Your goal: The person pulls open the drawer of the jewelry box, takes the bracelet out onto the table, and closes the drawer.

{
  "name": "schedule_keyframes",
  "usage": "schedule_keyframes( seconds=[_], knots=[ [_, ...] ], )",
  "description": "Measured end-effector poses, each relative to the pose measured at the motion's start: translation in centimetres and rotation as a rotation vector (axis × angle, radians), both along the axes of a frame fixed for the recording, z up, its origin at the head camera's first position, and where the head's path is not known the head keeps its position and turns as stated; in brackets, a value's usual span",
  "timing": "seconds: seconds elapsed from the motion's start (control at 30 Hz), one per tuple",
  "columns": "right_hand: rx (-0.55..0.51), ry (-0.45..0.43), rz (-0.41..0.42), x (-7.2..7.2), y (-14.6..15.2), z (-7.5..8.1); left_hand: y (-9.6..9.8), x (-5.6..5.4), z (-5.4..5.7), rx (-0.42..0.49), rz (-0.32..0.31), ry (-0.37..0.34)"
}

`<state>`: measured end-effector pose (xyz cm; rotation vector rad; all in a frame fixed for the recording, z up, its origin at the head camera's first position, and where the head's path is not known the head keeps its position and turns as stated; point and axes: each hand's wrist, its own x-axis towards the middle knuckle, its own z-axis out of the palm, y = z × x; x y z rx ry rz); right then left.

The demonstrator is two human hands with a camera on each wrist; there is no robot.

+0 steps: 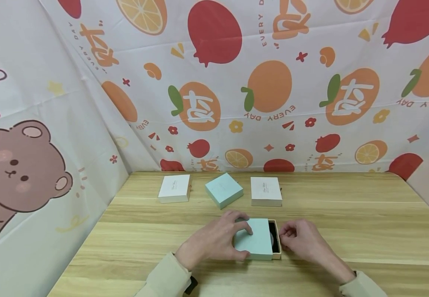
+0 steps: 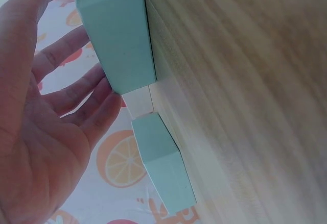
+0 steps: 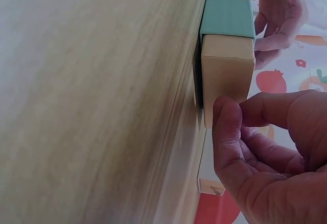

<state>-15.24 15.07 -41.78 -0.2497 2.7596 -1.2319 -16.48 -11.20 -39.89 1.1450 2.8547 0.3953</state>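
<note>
A mint-green drawer box (image 1: 258, 239) lies flat on the table, its tan inner drawer (image 1: 279, 243) slid partly out to the right. Black lining shows in the gap, with part of a pale round thing (image 1: 272, 240). My left hand (image 1: 218, 237) grips the sleeve from the left, thumb at the near side and fingers over the top and far side. At the drawer's right end, my right hand (image 1: 303, 241) pinches with thumb and forefinger. In the right wrist view those fingertips (image 3: 227, 113) meet against the drawer's end face, hiding what lies between them.
Behind the worked box stand a white box (image 1: 175, 188) at left, another mint-green box (image 1: 224, 189) turned at an angle, and a second white box (image 1: 266, 191). A fruit-print cloth (image 1: 229, 90) hangs along the table's back edge. Bare wood (image 1: 366, 222) shows on the right.
</note>
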Motion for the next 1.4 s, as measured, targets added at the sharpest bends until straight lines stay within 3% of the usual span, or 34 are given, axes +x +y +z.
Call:
schedule_keyframes(
  seconds=[1.4],
  knots=[
    [0.003,-0.026,0.018,0.0,1.0,0.1,0.1,-0.2,0.1,0.010,0.000,-0.037]
  ],
)
